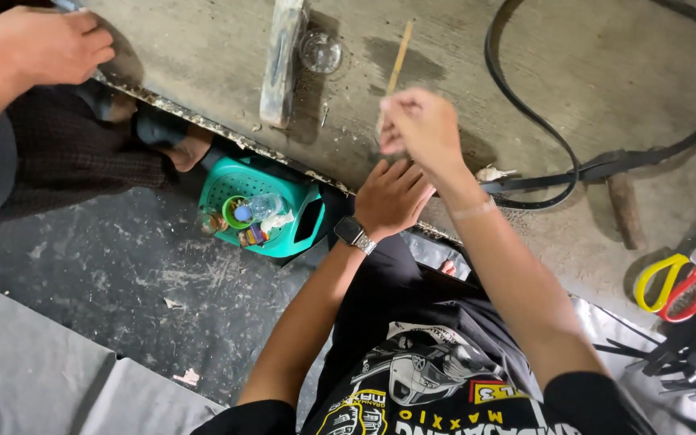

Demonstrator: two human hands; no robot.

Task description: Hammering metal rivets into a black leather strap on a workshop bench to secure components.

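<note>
Small colourful packets (251, 235) in teal basket (300, 234)

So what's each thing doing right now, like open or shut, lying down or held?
Left hand: open, flat on the table edge.
Right hand: fingers pinched shut, raised above the table; what it grips is too small to tell.
Scissors: shut, lying flat.
Teal basket: on the floor, holding small bottles.
Black belt: looped, lying on the table.
Thin stick: lying flat.

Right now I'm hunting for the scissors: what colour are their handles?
One yellow, one red: the scissors lie at the bench's right edge, head view.
</note>
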